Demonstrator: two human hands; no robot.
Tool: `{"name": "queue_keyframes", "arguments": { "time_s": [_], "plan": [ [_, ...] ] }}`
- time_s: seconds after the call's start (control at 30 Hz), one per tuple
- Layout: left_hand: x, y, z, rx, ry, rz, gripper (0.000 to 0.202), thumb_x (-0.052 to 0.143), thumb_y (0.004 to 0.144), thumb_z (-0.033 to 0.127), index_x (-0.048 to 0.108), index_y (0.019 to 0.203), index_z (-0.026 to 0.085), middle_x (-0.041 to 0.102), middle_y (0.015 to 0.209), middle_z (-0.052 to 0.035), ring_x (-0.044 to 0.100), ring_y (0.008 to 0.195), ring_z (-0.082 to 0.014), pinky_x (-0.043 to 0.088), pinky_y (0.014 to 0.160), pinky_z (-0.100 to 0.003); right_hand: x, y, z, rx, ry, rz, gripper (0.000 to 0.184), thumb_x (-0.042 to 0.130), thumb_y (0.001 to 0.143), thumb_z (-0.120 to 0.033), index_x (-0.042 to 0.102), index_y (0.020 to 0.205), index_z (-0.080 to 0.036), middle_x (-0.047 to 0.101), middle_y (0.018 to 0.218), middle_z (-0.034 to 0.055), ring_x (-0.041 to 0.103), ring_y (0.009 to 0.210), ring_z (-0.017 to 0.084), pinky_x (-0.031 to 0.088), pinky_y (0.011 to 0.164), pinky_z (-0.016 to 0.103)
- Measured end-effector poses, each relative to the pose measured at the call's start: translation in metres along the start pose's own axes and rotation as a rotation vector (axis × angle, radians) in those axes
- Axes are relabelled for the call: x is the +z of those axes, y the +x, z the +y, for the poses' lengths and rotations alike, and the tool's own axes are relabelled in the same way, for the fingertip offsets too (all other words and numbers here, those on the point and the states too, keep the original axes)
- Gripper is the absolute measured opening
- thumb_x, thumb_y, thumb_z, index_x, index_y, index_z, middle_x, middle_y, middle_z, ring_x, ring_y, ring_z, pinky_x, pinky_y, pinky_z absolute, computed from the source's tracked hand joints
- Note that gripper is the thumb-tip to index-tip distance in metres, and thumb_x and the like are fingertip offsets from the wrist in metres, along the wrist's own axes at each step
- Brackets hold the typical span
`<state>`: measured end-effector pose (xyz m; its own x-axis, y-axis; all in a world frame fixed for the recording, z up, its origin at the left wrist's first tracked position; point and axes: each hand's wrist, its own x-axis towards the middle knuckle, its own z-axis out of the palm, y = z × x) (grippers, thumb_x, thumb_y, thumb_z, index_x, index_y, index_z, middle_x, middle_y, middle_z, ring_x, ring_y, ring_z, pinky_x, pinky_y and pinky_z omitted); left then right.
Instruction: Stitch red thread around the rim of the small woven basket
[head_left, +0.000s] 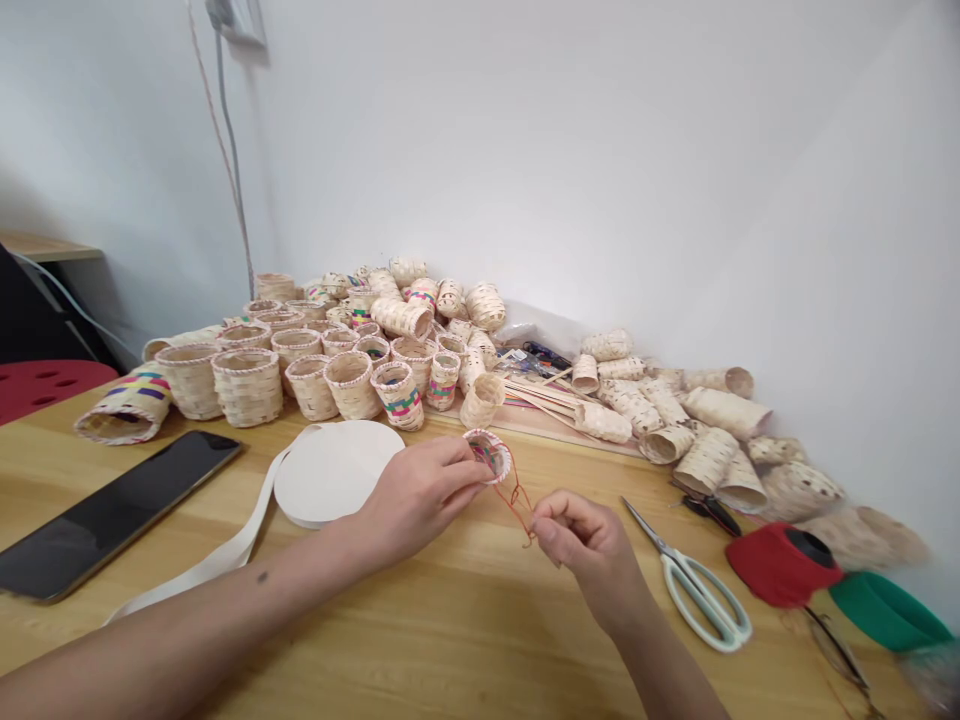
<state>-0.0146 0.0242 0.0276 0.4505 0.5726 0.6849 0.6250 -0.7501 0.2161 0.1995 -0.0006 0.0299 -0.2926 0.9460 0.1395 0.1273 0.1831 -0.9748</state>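
My left hand [431, 492] is closed on a small woven basket [498, 458], gripping it by the side with its mouth tilted toward me. Red-and-white binding runs round the basket's rim, and coloured strips show inside. From the rim a loop of red thread [516, 497] stretches across to my right hand [577, 540]. The thumb and forefinger of that hand pinch the thread; whether a needle is between them is too small to tell. Most of the basket's outer wall is hidden behind my left fingers.
Several finished baskets [247, 385] stand at the back left; unbound woven tubes [709, 460] lie at the right. A white ribbon roll [337, 470] and a phone [120, 510] are on the left. Scissors [701, 590], a red thread spool [780, 565] and green tape [889, 612] lie right.
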Motion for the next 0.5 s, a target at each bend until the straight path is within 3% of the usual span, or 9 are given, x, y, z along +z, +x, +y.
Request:
{"name": "queue_keyframes", "arguments": {
  "time_s": [0.17, 0.3, 0.37, 0.43, 0.5],
  "plan": [
    [0.001, 0.0, -0.002, -0.035, -0.019, -0.024, 0.017, 0.053, 0.089, 0.021, 0.07, 0.088, 0.019, 0.058, 0.075, -0.0014, 0.052, 0.066, -0.0104, 0.035, 0.056, -0.02, 0.001, -0.005, -0.004, -0.07, -0.189, -0.131, 0.026, 0.061, 0.08, -0.039, 0.06, 0.068, -0.017, 0.041, 0.053, -0.0048, 0.029, 0.047, 0.007, 0.023, 0.044, 0.021],
    [0.001, 0.001, -0.006, -0.078, -0.076, -0.021, 0.018, 0.053, 0.09, 0.021, 0.071, 0.088, 0.019, 0.059, 0.077, -0.0017, 0.053, 0.069, -0.0111, 0.039, 0.06, -0.02, 0.007, -0.013, -0.008, -0.376, -0.513, -0.318, 0.01, 0.06, 0.081, -0.023, 0.068, 0.084, -0.019, 0.05, 0.055, -0.0048, 0.042, 0.049, 0.008, 0.035, 0.054, 0.021],
    [0.002, 0.001, -0.008, -0.085, -0.114, -0.03, 0.018, 0.054, 0.09, 0.022, 0.071, 0.089, 0.019, 0.06, 0.078, -0.0023, 0.054, 0.072, -0.012, 0.041, 0.062, -0.021, 0.005, -0.016, -0.009, -0.52, -0.615, -0.359, 0.02, 0.062, 0.08, -0.02, 0.068, 0.099, -0.022, 0.051, 0.055, -0.0056, 0.048, 0.052, 0.009, 0.039, 0.061, 0.022],
    [0.003, 0.001, -0.009, -0.096, -0.175, -0.032, 0.019, 0.053, 0.09, 0.022, 0.071, 0.09, 0.019, 0.06, 0.078, -0.0029, 0.055, 0.073, -0.0128, 0.042, 0.063, -0.021, -0.002, -0.015, -0.009, -0.581, -0.667, -0.276, 0.026, 0.061, 0.081, -0.02, 0.067, 0.106, -0.023, 0.049, 0.055, -0.0064, 0.048, 0.051, 0.009, 0.04, 0.06, 0.022],
    [0.003, 0.002, -0.01, -0.12, -0.303, -0.045, 0.019, 0.053, 0.09, 0.023, 0.072, 0.09, 0.018, 0.06, 0.078, -0.0034, 0.056, 0.074, -0.0131, 0.043, 0.063, -0.022, -0.014, -0.009, -0.007, -0.559, -0.719, -0.041, 0.025, 0.057, 0.084, -0.022, 0.066, 0.108, -0.022, 0.043, 0.053, -0.0072, 0.042, 0.046, 0.009, 0.036, 0.052, 0.021]
  ]
}}
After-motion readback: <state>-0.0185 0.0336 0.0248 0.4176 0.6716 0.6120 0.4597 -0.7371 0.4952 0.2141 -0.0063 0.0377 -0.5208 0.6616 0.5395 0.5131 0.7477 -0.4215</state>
